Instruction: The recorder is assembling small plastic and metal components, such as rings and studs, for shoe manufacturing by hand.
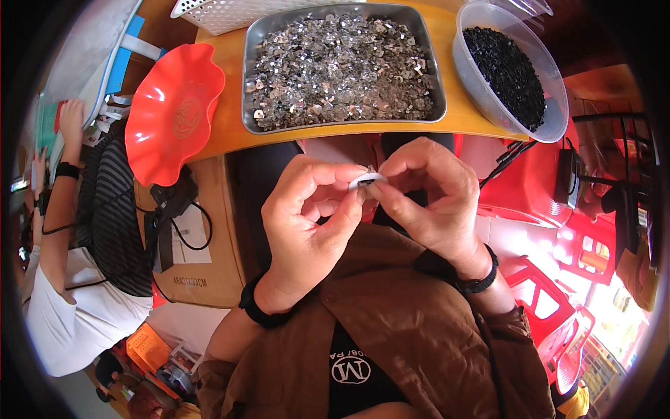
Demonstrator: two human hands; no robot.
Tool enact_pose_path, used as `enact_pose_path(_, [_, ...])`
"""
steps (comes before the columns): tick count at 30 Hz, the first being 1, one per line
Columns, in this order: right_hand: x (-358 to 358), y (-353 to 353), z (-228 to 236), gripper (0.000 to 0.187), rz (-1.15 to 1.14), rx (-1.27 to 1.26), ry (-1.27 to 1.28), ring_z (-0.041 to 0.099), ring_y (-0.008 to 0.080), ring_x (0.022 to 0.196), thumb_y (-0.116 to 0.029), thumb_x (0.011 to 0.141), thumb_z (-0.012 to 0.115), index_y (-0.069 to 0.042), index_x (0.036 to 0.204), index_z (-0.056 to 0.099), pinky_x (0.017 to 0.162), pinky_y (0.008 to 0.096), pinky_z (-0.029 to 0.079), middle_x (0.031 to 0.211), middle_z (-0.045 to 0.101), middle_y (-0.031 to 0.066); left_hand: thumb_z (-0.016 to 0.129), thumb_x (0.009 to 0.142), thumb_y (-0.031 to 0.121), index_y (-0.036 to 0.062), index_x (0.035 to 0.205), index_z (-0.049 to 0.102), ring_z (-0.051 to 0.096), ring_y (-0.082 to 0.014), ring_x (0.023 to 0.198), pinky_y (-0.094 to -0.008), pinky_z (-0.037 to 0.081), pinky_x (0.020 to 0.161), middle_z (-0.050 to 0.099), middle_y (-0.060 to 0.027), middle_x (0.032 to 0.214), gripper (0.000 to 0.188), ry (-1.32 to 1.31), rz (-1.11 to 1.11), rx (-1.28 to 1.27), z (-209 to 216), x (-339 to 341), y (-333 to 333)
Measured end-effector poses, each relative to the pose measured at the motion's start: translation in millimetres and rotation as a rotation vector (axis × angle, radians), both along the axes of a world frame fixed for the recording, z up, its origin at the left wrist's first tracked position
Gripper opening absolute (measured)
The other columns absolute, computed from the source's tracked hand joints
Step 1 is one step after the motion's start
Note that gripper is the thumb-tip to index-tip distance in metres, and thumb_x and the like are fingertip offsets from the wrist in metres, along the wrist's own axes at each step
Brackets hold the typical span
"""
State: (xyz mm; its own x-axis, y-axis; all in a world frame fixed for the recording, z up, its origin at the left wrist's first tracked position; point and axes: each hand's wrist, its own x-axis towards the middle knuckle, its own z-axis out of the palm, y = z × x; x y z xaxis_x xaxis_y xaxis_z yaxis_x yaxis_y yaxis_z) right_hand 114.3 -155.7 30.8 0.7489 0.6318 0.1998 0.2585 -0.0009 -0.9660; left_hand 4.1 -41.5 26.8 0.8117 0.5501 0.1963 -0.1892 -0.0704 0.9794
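Above my lap, both hands pinch one small white ring-shaped piece (367, 179) with a dark inside. The thumb and fingertips of my left hand (310, 213) close on its left side. My right hand (433, 199) grips its right side between thumb and forefinger. A tiny shiny bit shows at the top of the piece, too small to name. Just beyond my hands, a metal tray (250, 105) full of small shiny metal parts (342, 70) stands on the yellow table (460, 105).
A red wavy-rimmed plate (178, 115) juts over the table's left edge. At the right is a clear tub (555, 105) of small black pieces (504, 73). A white perforated basket (230, 14) stands behind. A cardboard box (209, 244), red stools (541, 300) and a co-worker in white (94, 300) flank me.
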Motion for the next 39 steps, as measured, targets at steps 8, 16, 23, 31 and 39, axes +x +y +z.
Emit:
enact_pose_path(8, [-1.3, -8.1, 4.9, 0.018, 0.063, -0.054, 0.14, 0.067, 0.0149, 0.069, 0.004, 0.069, 0.074, -0.002, 0.082, 0.062, 0.06, 0.0256, 0.053, 0.077, 0.064, 0.0067, 0.059, 0.085, -0.007, -0.0053, 0.103, 0.056, 0.062, -0.0161, 0.088, -0.0286, 0.057, 0.074, 0.051, -0.007, 0.098, 0.018, 0.07, -0.1, -0.205, 8.6, -0.5, -0.3])
enact_pose_path(16, [-2.1, -12.7, 20.7, 0.017, 0.189, -0.128, 0.027, 0.064, 0.0115, 0.078, 0.012, 0.073, 0.067, 0.002, 0.086, 0.062, 0.067, 0.0217, 0.054, 0.089, 0.062, 0.0063, 0.064, 0.077, -0.01, -0.0023, 0.094, 0.058, 0.064, -0.0121, 0.078, -0.0216, 0.056, 0.063, 0.054, -0.0073, 0.097, 0.02, 0.007, -0.004, 0.011, 4.4, 1.8, -1.9])
enact_pose_path(23, [-5.6, -10.8, 12.3, 0.017, 0.116, -0.08, -0.077, 0.062, 0.0191, 0.063, 0.003, 0.067, 0.072, -0.004, 0.081, 0.064, 0.057, 0.0283, 0.05, 0.074, 0.062, 0.0073, 0.062, 0.069, -0.018, -0.0033, 0.09, 0.058, 0.061, -0.0114, 0.076, -0.0204, 0.053, 0.061, 0.051, -0.0077, 0.091, 0.026, 0.051, 0.027, 0.309, 7.5, -0.4, -1.3])
enact_pose_path(31, [-7.1, -8.0, 9.2, 0.016, 0.061, -0.097, 0.235, 0.063, 0.0136, 0.066, 0.005, 0.069, 0.069, -0.004, 0.081, 0.062, 0.06, 0.0262, 0.051, 0.074, 0.062, 0.0043, 0.063, 0.082, -0.008, -0.003, 0.102, 0.059, 0.064, -0.0132, 0.085, -0.0232, 0.056, 0.067, 0.054, -0.0074, 0.1, 0.021, 0.071, -0.054, -0.043, 5.3, -1.3, 0.6])
enact_pose_path(39, [-3.9, -8.0, 4.3, 0.018, 0.044, -0.05, 0.263, 0.064, 0.0116, 0.07, 0.006, 0.072, 0.065, -0.001, 0.088, 0.062, 0.065, 0.0249, 0.052, 0.08, 0.062, 0.0049, 0.06, 0.088, -0.003, -0.0045, 0.109, 0.053, 0.061, -0.014, 0.089, -0.029, 0.054, 0.079, 0.059, -0.0097, 0.097, 0.022, 0.116, -0.141, -0.233, 6.1, -6.3, 1.1])
